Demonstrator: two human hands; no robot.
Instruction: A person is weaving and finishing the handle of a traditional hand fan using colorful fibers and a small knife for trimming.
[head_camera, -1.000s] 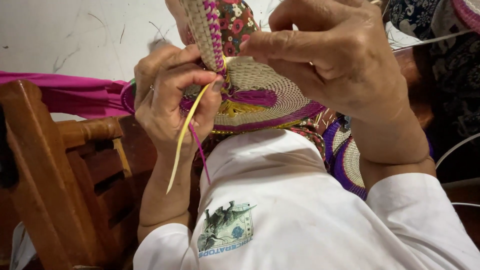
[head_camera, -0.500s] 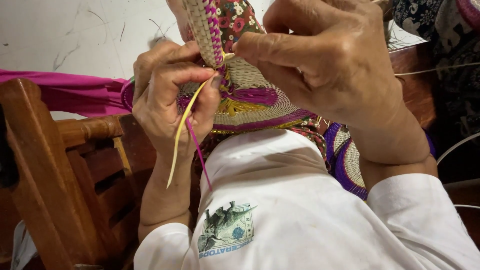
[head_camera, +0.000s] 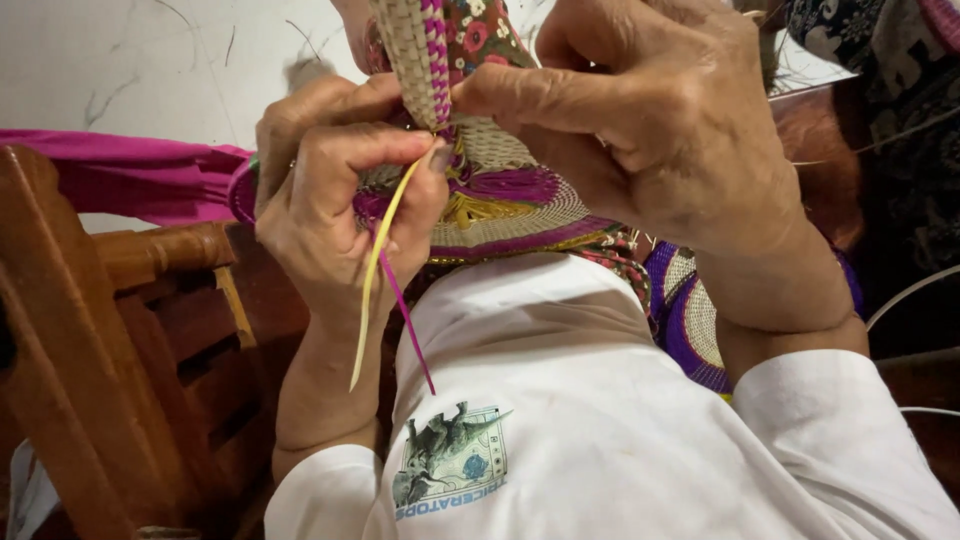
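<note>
Woven band (head_camera: 415, 55) upright between hands; left hand (head_camera: 335, 215) pinches yellow strand (head_camera: 372, 280) trailing downward, right hand (head_camera: 660, 140) clamps band edge from opposite side.

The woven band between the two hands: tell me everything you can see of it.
The woven band is a narrow plaited strip of pale straw-like fibre with a row of pink-purple stitches down one edge. It stands nearly upright, its top cut off by the frame. The right hand pinches it from one side, the left hand from the other. Below the left fingers hang a loose yellow strand and a pink strand.
</note>
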